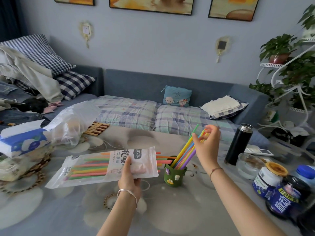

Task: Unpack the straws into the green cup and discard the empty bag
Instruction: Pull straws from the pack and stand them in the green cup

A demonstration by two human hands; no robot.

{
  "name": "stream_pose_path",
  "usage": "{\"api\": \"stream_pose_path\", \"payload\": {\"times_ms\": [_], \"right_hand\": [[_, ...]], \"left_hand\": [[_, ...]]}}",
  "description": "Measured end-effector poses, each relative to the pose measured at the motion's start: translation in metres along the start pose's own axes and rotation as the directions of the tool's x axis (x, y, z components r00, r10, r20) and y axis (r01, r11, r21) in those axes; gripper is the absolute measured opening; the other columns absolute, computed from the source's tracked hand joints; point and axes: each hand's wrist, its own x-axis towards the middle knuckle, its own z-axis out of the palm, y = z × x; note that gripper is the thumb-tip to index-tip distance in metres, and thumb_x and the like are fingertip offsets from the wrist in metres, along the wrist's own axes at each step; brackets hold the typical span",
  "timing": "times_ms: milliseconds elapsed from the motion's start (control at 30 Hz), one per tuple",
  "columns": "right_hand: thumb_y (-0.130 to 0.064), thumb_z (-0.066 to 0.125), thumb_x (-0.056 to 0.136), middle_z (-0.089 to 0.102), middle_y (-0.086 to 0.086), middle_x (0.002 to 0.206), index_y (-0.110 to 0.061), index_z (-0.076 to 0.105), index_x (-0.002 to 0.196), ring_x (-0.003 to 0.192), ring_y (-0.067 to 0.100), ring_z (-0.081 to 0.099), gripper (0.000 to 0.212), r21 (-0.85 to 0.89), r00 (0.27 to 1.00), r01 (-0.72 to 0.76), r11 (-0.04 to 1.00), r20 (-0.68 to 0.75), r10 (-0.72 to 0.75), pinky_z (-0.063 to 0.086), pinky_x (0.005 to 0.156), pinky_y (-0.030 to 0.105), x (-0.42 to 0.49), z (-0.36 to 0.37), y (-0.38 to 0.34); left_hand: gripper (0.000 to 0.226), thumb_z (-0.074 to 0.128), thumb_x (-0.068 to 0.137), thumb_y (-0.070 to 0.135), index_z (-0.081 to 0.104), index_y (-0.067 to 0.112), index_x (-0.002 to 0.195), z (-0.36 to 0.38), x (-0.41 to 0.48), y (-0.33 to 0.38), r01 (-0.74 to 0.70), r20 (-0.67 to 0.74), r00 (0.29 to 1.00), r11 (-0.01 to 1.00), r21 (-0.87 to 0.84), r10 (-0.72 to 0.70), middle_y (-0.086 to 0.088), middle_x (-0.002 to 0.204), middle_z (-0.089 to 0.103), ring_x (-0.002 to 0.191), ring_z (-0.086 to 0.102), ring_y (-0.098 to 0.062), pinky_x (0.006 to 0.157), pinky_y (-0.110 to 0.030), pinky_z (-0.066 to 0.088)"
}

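Note:
A clear plastic straw bag [95, 167] with printed labels lies level over the table, held by my left hand [130, 178], thumb on top near its open right end. Several coloured straws remain inside; a few tips [164, 159] poke out toward the cup. The green cup [174, 174], decorated with small cartoon charms, stands upright at mid-table. A bunch of straws [185, 155] leans in it, slanting up to the right. My right hand [208, 141] is at the upper ends of those straws, fingers curled around them.
A black thermos [238, 144] stands right of the cup. Jars [267, 179] and a glass dish [249, 163] crowd the table's right edge. A tissue pack [22, 138], a clear plastic bag [75, 123] and wooden coasters [96, 128] occupy the left. A sofa lies behind.

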Motion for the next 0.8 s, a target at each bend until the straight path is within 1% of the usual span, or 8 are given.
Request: {"api": "stream_pose_path", "payload": {"times_ms": [100, 167, 267, 367, 433, 600, 700, 800], "right_hand": [[-0.024, 0.059, 0.089, 0.057, -0.003, 0.091, -0.012, 0.056, 0.094, 0.069, 0.004, 0.053, 0.014, 0.044, 0.989, 0.085, 0.995, 0.12, -0.09, 0.044, 0.065, 0.015, -0.021, -0.004, -0.013], [-0.039, 0.05, 0.092, 0.058, -0.007, 0.086, -0.018, 0.056, 0.092, 0.075, 0.005, 0.054, 0.022, 0.056, 0.953, 0.006, 0.998, 0.301, -0.023, 0.045, 0.065, 0.022, -0.038, -0.004, -0.022], [-0.049, 0.042, 0.092, 0.053, -0.012, 0.079, -0.018, 0.055, 0.096, 0.074, 0.008, 0.053, 0.034, 0.004, 0.843, -0.17, 0.985, 0.518, 0.143, 0.039, 0.059, 0.017, -0.061, -0.001, -0.035], [-0.041, 0.056, 0.088, 0.059, -0.008, 0.074, -0.012, 0.059, 0.089, 0.066, 0.009, 0.057, 0.029, 0.048, 0.841, -0.214, 0.976, 0.516, 0.159, 0.041, 0.052, 0.006, -0.075, 0.0, -0.044], [-0.031, 0.065, 0.085, 0.061, -0.001, 0.069, -0.008, 0.06, 0.085, 0.057, 0.012, 0.056, 0.024, 0.143, 0.836, -0.266, 0.953, 0.527, 0.154, 0.043, 0.047, 0.009, -0.077, -0.004, -0.049], [-0.021, 0.067, 0.083, 0.05, 0.004, 0.057, -0.007, 0.058, 0.081, 0.038, 0.007, 0.043, 0.016, 0.354, 0.811, -0.484, 0.8, 0.525, 0.258, 0.035, 0.037, 0.017, -0.062, -0.032, -0.059], [-0.024, 0.064, 0.085, 0.042, 0.002, 0.054, -0.013, 0.054, 0.076, 0.035, 0.005, 0.037, 0.018, 0.467, 0.805, -0.581, 0.667, 0.45, 0.386, 0.027, 0.034, 0.015, -0.056, -0.042, -0.06], [-0.038, 0.067, 0.081, 0.044, -0.001, 0.054, -0.019, 0.057, 0.079, 0.044, 0.009, 0.037, 0.022, 0.449, 0.713, -0.697, 0.56, 0.521, 0.47, 0.026, 0.04, 0.019, -0.065, -0.035, -0.063]], "left_hand": [[0.029, 0.066, 0.084, 0.027, 0.056, 0.021, 0.111, 0.005, -0.014, 0.005, -0.011, 0.009, 1.0, 1.0, -0.009, 0.011, 0.003, 0.098, 0.066, 0.084, 0.062, -0.012, 0.081, -0.029, 0.051], [0.027, 0.066, 0.084, 0.027, 0.056, 0.022, 0.108, 0.008, -0.024, 0.008, -0.017, 0.024, 1.0, 1.0, -0.01, 0.017, 0.003, 0.098, 0.066, 0.085, 0.062, -0.012, 0.083, -0.03, 0.05], [0.021, 0.067, 0.084, 0.027, 0.059, 0.021, 0.102, 0.013, -0.036, 0.011, -0.019, 0.039, 0.999, 1.0, -0.011, 0.019, 0.001, 0.098, 0.066, 0.084, 0.062, -0.012, 0.087, -0.032, 0.051], [0.021, 0.068, 0.082, 0.03, 0.06, 0.019, 0.098, 0.015, -0.045, 0.015, -0.012, 0.046, 0.999, 1.0, -0.007, 0.012, 0.001, 0.094, 0.065, 0.08, 0.062, -0.012, 0.082, -0.03, 0.051], [0.019, 0.069, 0.082, 0.03, 0.06, 0.02, 0.095, 0.014, -0.05, 0.018, -0.012, 0.041, 0.999, 1.0, -0.009, 0.013, 0.001, 0.094, 0.065, 0.08, 0.062, -0.012, 0.078, -0.028, 0.051], [0.037, 0.069, 0.081, 0.032, 0.057, 0.018, 0.113, 0.011, -0.057, 0.028, 0.004, 0.031, 1.0, 0.999, -0.046, -0.002, 0.0, 0.097, 0.065, 0.081, 0.063, -0.012, 0.067, -0.027, 0.051], [0.04, 0.069, 0.081, 0.032, 0.057, 0.017, 0.117, 0.01, -0.06, 0.03, 0.009, 0.029, 1.0, 0.998, -0.069, -0.007, -0.001, 0.102, 0.066, 0.08, 0.063, -0.013, 0.064, -0.026, 0.051], [0.034, 0.068, 0.082, 0.032, 0.059, 0.017, 0.112, 0.014, -0.067, 0.026, 0.033, 0.051, 0.998, 0.998, -0.049, -0.031, -0.001, 0.1, 0.066, 0.078, 0.062, -0.012, 0.068, -0.028, 0.05]]}}
